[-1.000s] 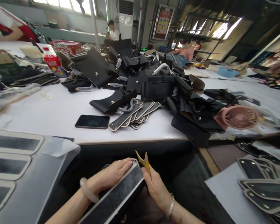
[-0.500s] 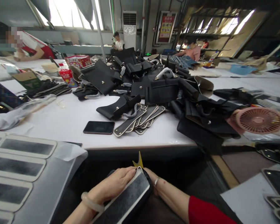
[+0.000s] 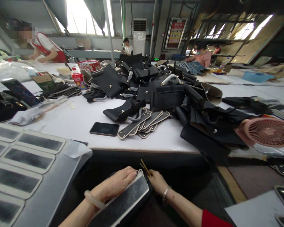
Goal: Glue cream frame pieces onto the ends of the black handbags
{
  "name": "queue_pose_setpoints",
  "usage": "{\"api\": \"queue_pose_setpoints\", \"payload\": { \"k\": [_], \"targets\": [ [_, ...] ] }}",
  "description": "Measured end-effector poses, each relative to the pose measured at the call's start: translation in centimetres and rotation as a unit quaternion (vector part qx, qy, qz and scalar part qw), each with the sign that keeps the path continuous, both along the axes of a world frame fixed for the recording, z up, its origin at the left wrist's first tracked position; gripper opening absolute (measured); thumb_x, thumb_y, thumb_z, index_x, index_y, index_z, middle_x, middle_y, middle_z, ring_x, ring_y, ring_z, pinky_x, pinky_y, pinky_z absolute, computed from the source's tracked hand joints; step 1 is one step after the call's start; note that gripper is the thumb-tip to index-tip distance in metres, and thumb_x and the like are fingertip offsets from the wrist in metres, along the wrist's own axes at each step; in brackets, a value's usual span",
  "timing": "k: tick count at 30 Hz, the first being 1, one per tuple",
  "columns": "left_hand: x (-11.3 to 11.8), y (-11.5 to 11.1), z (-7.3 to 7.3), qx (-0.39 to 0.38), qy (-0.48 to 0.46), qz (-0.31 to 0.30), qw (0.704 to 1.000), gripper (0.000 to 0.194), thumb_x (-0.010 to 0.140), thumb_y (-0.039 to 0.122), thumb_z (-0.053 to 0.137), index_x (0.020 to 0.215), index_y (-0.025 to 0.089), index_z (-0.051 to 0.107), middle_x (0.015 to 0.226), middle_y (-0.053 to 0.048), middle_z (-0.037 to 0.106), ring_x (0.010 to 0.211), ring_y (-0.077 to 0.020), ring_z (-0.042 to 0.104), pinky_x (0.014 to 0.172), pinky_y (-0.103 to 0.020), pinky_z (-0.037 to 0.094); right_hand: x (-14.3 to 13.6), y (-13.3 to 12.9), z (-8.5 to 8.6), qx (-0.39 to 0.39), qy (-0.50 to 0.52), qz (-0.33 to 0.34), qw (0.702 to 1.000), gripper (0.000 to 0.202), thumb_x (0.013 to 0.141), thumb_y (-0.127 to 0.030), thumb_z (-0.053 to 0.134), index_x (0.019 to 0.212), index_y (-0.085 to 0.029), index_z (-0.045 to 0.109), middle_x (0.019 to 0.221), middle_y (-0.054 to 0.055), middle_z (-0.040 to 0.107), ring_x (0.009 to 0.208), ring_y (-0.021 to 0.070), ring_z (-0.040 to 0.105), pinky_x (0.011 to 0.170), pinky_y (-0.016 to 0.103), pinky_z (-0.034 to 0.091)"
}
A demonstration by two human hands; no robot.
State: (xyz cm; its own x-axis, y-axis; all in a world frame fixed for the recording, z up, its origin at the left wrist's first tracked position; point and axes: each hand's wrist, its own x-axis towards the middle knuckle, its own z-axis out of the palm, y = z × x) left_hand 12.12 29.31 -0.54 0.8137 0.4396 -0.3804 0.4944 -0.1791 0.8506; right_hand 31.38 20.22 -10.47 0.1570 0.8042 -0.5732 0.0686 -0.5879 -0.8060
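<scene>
A black bag piece with a pale-edged rectangular panel point(image 3: 130, 201) lies slanted in my lap, below the table edge. My left hand point(image 3: 119, 183) is closed along its upper left side, the fingertips near its far corner. At the right of that corner my right hand point(image 3: 158, 182) pinches a thin yellow flat tool point(image 3: 144, 166), seen almost edge-on, its tip pointing up and away. The tool's lower end is hidden in the fingers. Whether it touches the bag piece I cannot tell.
Rows of pale-edged panels point(image 3: 29, 156) lie on a sheet at the left. On the white table are a phone point(image 3: 104, 129), fanned handle strips point(image 3: 144, 124), a heap of black handbags point(image 3: 168, 94) and a pink fan point(image 3: 269, 132). A person point(image 3: 50, 52) works at the far left.
My right hand has drawn away to the right from the bag piece. The yellow tool has turned from showing its notched face to nearly edge-on. My left hand keeps its hold.
</scene>
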Motion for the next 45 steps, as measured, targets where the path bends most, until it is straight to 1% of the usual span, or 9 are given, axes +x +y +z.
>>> {"api": "queue_pose_setpoints", "payload": {
  "k": [4, 6, 10, 12, 16, 21, 27, 35, 45],
  "targets": [
    [0.0, 0.0, 0.1, -0.012, 0.003, 0.014, 1.000, 0.048, 0.098, 0.050, 0.035, 0.104, 0.019, 0.071, 0.105, -0.006, 0.070, 0.100, -0.0222, 0.061, 0.094, -0.031, 0.043, 6.1, -1.7, 4.3, -0.028, -0.027, 0.089, 0.995, 0.036, 0.079, -0.045, 0.066, 0.099, -0.017, 0.056, 0.055, -0.006, 0.058, 0.035, 0.0093, 0.044, 0.037, 0.020, 0.032],
    [-0.1, 0.0, 0.0, -0.022, 0.008, 0.035, 0.999, 0.044, 0.096, 0.049, 0.040, 0.110, 0.020, 0.070, 0.111, -0.006, 0.070, 0.104, -0.0227, 0.061, 0.096, -0.032, 0.042, 8.2, -1.9, 6.9, -0.057, 0.011, 0.166, 0.984, 0.042, 0.076, -0.055, 0.064, 0.094, -0.016, 0.060, 0.055, 0.000, 0.063, 0.037, 0.0122, 0.051, 0.039, 0.022, 0.039],
    [-0.1, -0.3, -0.2, -0.027, 0.030, 0.097, 0.994, 0.047, 0.093, 0.046, 0.046, 0.128, 0.018, 0.058, 0.112, -0.008, 0.069, 0.102, -0.0237, 0.061, 0.090, -0.033, 0.044, 8.5, 0.7, 10.5, -0.070, -0.025, 0.367, 0.927, 0.049, 0.079, -0.063, 0.052, 0.080, -0.016, 0.065, 0.059, 0.004, 0.064, 0.046, 0.0153, 0.058, 0.047, 0.026, 0.048],
    [0.0, -0.6, -0.3, -0.025, 0.039, 0.117, 0.992, 0.051, 0.092, 0.044, 0.046, 0.134, 0.016, 0.051, 0.101, -0.006, 0.068, 0.093, -0.0229, 0.062, 0.083, -0.032, 0.045, 7.5, 2.9, 11.1, -0.033, -0.103, 0.417, 0.902, 0.042, 0.074, -0.058, 0.061, 0.078, -0.016, 0.067, 0.061, 0.004, 0.065, 0.049, 0.0173, 0.059, 0.047, 0.026, 0.045],
    [0.0, -0.9, -0.7, -0.038, 0.036, 0.141, 0.989, 0.068, 0.093, 0.044, 0.046, 0.152, 0.017, 0.025, 0.089, -0.001, 0.067, 0.081, -0.0195, 0.059, 0.076, -0.030, 0.043, 5.6, 6.8, 11.5, 0.105, -0.305, 0.400, 0.858, 0.030, 0.081, -0.046, 0.063, 0.079, -0.016, 0.069, 0.076, 0.010, 0.071, 0.070, 0.0235, 0.063, 0.061, 0.030, 0.040],
    [-0.4, -1.0, -2.1, -0.051, 0.000, 0.155, 0.987, 0.079, 0.095, 0.043, 0.048, 0.156, 0.024, 0.002, 0.086, 0.003, 0.069, 0.079, -0.0181, 0.059, 0.077, -0.029, 0.042, 3.8, 9.3, 11.1, 0.245, -0.420, 0.458, 0.744, 0.048, 0.096, -0.047, 0.041, 0.076, -0.015, 0.071, 0.075, 0.015, 0.073, 0.070, 0.0242, 0.065, 0.067, 0.034, 0.036],
    [-0.5, -0.6, -1.7, -0.009, 0.028, 0.128, 0.991, 0.049, 0.095, 0.051, 0.048, 0.139, 0.030, 0.050, 0.116, -0.002, 0.070, 0.105, -0.0248, 0.062, 0.092, -0.032, 0.043, 2.2, 10.7, 9.7, 0.339, -0.438, 0.531, 0.642, 0.052, 0.099, -0.047, 0.036, 0.076, -0.015, 0.071, 0.069, 0.013, 0.074, 0.061, 0.0224, 0.066, 0.059, 0.031, 0.031],
    [-0.3, -0.5, -0.7, 0.012, 0.053, 0.103, 0.993, 0.040, 0.096, 0.052, 0.044, 0.125, 0.029, 0.060, 0.112, -0.002, 0.071, 0.105, -0.0254, 0.063, 0.089, -0.031, 0.044, 1.8, 10.8, 9.6, 0.359, -0.450, 0.551, 0.603, 0.053, 0.100, -0.045, 0.035, 0.073, -0.017, 0.070, 0.064, 0.011, 0.073, 0.057, 0.0213, 0.067, 0.053, 0.029, 0.028],
    [0.0, -0.9, -0.1, 0.064, 0.053, 0.080, 0.993, 0.030, 0.100, 0.041, 0.039, 0.111, 0.027, 0.062, 0.094, -0.001, 0.073, 0.090, -0.0223, 0.068, 0.073, -0.028, 0.041, 1.4, 9.9, 10.2, 0.327, -0.467, 0.564, 0.598, 0.053, 0.101, -0.043, 0.032, 0.075, -0.017, 0.070, 0.067, 0.011, 0.074, 0.058, 0.0236, 0.070, 0.050, 0.029, 0.031]
  ]
}}
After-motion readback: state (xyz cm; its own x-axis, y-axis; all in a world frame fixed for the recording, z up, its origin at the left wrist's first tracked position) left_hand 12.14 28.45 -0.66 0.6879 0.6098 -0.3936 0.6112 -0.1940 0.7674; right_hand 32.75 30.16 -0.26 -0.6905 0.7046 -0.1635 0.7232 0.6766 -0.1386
